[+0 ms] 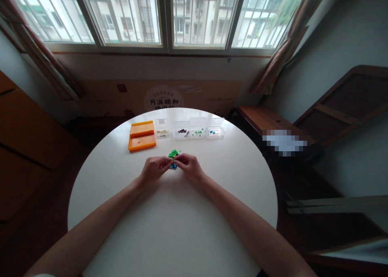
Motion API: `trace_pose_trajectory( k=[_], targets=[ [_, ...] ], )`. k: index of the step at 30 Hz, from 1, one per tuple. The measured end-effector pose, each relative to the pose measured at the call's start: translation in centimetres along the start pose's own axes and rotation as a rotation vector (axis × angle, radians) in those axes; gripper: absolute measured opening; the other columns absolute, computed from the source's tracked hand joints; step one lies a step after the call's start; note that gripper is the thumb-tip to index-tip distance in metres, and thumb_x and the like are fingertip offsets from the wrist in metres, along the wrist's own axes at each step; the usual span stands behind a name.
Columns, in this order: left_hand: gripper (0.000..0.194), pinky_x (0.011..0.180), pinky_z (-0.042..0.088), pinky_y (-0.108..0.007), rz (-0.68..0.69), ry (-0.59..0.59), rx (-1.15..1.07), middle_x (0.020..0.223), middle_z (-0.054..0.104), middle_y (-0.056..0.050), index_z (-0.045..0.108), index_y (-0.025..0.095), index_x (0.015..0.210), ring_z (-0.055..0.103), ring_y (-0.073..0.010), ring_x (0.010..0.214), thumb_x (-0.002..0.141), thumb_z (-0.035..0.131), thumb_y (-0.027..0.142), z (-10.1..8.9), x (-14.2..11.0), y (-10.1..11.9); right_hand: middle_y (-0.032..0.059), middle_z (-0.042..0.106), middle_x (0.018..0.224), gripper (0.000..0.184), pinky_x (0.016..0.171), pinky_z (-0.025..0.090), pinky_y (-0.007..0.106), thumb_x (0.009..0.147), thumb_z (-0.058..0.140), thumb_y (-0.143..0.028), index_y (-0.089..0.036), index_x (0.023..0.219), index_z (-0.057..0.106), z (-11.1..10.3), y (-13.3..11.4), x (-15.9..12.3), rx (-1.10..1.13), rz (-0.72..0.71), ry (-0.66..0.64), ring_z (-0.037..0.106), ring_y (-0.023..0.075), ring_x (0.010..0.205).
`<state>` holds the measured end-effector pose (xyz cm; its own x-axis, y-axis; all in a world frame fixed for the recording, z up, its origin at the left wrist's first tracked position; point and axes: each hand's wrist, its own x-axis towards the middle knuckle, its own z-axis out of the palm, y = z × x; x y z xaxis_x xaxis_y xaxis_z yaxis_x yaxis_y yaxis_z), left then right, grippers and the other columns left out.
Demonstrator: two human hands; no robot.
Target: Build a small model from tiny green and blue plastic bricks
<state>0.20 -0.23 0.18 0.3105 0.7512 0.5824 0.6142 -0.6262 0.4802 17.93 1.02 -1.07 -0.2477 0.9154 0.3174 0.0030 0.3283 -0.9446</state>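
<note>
Curling at bright pieces [173, 153] on a round white table [169, 228] before curtained windows [166, 22] are the left hand [154, 166] and right hand [190, 165]; whether either grips one, I cannot tell.

The bench [157, 236] is round and white, with a pale sheen toward its far edge. Near that edge, left of the middle, lies an orange tray [148, 143]; just right of it stands a row of clear plastic boxes [181, 137]. Nearer in lie loose green pieces [173, 152] and blue pieces [173, 166]
</note>
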Motion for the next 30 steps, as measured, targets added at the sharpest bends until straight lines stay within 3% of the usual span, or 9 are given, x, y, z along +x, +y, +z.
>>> trace_pose_trajectory(
  k=[30],
  targets=[
    [0.021,0.050,0.040,-0.016,0.042,-0.028,-0.084,0.055,0.059,0.000,0.069,0.013,0.079,0.048,-0.0066,0.046,0.083,0.059,0.031,0.08,0.01,-0.16,0.0040,0.066,0.069,0.019,0.059,0.047,0.024,0.072,0.066,-0.032,-0.014,0.077,0.065,0.07,-0.18,-0.06,-0.014,0.023,-0.017,0.059,0.0125,0.059]
  ],
)
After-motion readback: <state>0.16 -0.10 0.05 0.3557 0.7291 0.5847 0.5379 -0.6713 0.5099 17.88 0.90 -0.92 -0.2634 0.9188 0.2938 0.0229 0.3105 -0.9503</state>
